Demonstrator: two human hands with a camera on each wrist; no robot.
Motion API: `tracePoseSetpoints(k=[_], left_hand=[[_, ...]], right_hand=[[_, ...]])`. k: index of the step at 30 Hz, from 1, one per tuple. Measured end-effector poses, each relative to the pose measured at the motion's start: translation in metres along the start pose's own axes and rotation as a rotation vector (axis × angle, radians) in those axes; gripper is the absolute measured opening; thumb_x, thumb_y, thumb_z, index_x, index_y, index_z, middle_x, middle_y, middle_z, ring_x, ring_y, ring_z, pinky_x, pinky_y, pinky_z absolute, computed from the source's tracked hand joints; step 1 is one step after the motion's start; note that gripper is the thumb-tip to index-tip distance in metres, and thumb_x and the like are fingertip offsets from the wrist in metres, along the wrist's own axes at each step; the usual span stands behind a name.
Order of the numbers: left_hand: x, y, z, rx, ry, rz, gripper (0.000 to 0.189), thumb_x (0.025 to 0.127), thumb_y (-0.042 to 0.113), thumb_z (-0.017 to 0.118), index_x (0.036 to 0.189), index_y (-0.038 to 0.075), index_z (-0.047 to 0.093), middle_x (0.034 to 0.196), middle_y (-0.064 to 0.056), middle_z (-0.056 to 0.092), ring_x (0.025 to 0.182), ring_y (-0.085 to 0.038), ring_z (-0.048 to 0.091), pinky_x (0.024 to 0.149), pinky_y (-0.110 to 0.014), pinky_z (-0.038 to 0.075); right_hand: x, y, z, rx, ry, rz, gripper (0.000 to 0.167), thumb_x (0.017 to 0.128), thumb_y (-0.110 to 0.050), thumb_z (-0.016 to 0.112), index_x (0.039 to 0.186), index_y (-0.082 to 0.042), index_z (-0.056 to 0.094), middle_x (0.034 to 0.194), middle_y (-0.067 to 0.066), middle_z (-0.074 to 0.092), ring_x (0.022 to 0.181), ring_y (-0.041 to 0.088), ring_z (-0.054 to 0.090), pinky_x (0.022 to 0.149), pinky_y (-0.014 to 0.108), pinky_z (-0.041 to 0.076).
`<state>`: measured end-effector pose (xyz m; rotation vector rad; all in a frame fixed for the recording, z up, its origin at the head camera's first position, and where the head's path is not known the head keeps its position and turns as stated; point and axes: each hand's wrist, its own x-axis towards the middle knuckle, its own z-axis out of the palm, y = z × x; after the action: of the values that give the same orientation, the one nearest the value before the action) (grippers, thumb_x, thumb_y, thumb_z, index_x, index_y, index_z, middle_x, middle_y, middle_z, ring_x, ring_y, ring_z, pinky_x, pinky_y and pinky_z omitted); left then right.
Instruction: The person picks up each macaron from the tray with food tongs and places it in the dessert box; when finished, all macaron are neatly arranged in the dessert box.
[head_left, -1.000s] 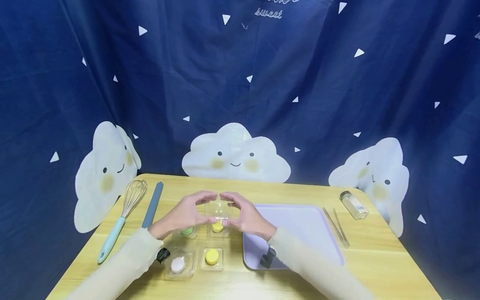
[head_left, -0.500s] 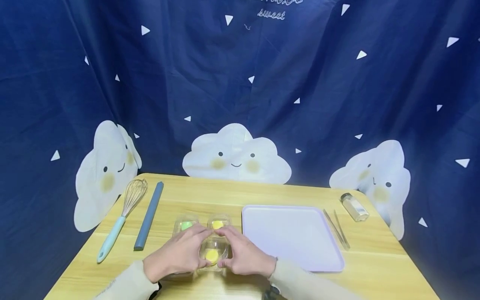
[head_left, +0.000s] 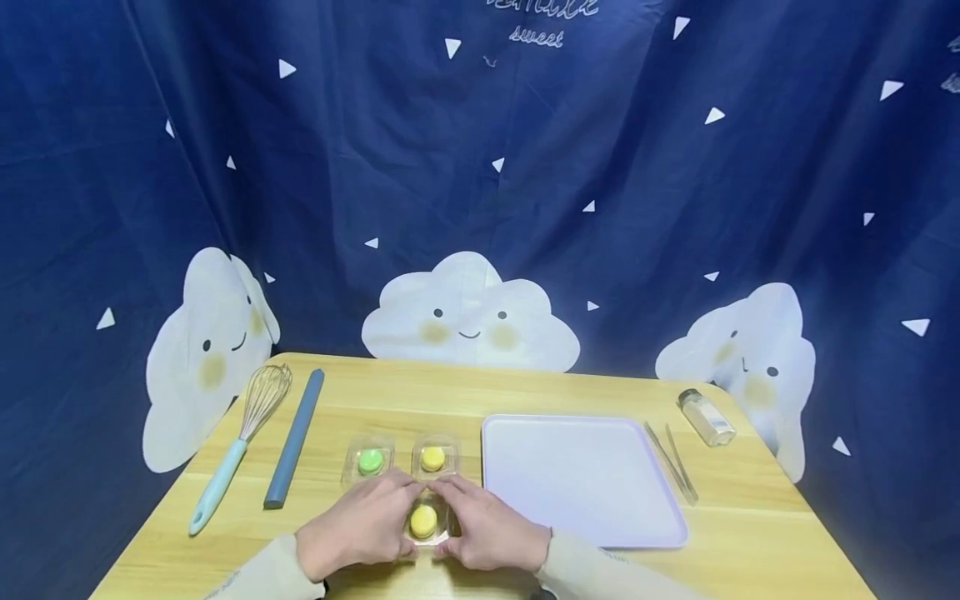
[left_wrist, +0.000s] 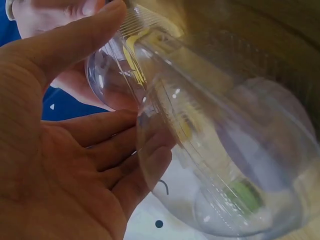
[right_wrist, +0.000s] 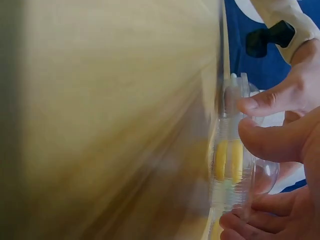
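Observation:
A small clear plastic box (head_left: 444, 527) with a yellow macaron (head_left: 423, 522) in it stands near the table's front. My left hand (head_left: 363, 527) grips its left side and my right hand (head_left: 497, 527) its right side, thumbs at the near edge, fingers at the far edge. Its domed lid (right_wrist: 267, 176) shows in the right wrist view. Behind it are two more clear boxes, one with a green macaron (head_left: 371, 462), one with a yellow macaron (head_left: 432, 458). In the left wrist view, a lidded box (left_wrist: 235, 60) with a pale purple macaron (left_wrist: 270, 135) stands beside my left hand; in the head view that hand hides it.
A lavender tray (head_left: 585, 483) lies right of the boxes. Beyond it are tweezers (head_left: 671, 462) and a dark-capped jar (head_left: 707, 417). On the left lie a blue-grey bar (head_left: 295, 437) and a whisk (head_left: 240, 448) with a light blue handle.
Both hands have come from above the far yellow macaron's box down to the near one, bringing a clear lid between them. The lid now sits lower over the near box.

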<state>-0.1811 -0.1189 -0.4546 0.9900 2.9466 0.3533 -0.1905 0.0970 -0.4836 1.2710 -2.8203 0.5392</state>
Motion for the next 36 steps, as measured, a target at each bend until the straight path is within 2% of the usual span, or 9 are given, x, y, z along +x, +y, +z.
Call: tracePoseSetpoints(k=[9, 17, 24, 30, 36], left_hand=[[0.011, 0.007, 0.008, -0.025, 0.017, -0.003, 0.077, 0.067, 0.037, 0.092, 0.129, 0.000, 0.066, 0.121, -0.011, 0.072, 0.108, -0.024, 0.066, 0.092, -0.039, 0.061], [0.008, 0.005, 0.016, -0.071, -0.012, 0.013, 0.070, 0.063, 0.037, 0.094, 0.119, 0.003, 0.071, 0.109, -0.005, 0.074, 0.101, -0.021, 0.066, 0.085, -0.034, 0.061], [0.007, 0.003, 0.018, -0.071, 0.012, 0.026, 0.072, 0.060, 0.038, 0.095, 0.120, 0.006, 0.071, 0.106, -0.002, 0.075, 0.095, -0.016, 0.065, 0.082, -0.031, 0.060], [0.009, 0.001, 0.015, -0.076, 0.006, 0.034, 0.076, 0.060, 0.040, 0.094, 0.124, 0.005, 0.070, 0.105, -0.003, 0.075, 0.095, -0.015, 0.064, 0.082, -0.031, 0.061], [0.011, 0.001, 0.012, -0.083, -0.016, 0.001, 0.078, 0.062, 0.040, 0.094, 0.127, 0.005, 0.067, 0.112, -0.005, 0.071, 0.102, -0.018, 0.064, 0.087, -0.035, 0.061]], right_hand=[[0.001, 0.008, -0.011, -0.064, -0.048, 0.054, 0.081, 0.081, -0.032, 0.083, 0.148, -0.004, 0.047, 0.146, 0.006, 0.056, 0.129, 0.018, 0.060, 0.110, 0.031, 0.052], [0.000, 0.005, -0.004, -0.027, -0.109, 0.061, 0.078, 0.080, -0.029, 0.084, 0.147, -0.007, 0.049, 0.143, 0.000, 0.059, 0.128, 0.012, 0.059, 0.107, 0.026, 0.052], [0.001, 0.005, -0.004, -0.044, -0.107, 0.048, 0.077, 0.079, -0.027, 0.084, 0.146, -0.007, 0.050, 0.141, 0.000, 0.060, 0.127, 0.011, 0.059, 0.106, 0.026, 0.053], [0.001, 0.007, -0.005, -0.041, -0.096, 0.047, 0.078, 0.079, -0.027, 0.084, 0.146, -0.007, 0.050, 0.142, 0.001, 0.060, 0.129, 0.013, 0.059, 0.106, 0.026, 0.052], [0.002, 0.009, -0.006, -0.070, -0.076, 0.033, 0.078, 0.079, -0.031, 0.085, 0.145, -0.007, 0.050, 0.144, 0.002, 0.059, 0.130, 0.015, 0.058, 0.109, 0.027, 0.051]])
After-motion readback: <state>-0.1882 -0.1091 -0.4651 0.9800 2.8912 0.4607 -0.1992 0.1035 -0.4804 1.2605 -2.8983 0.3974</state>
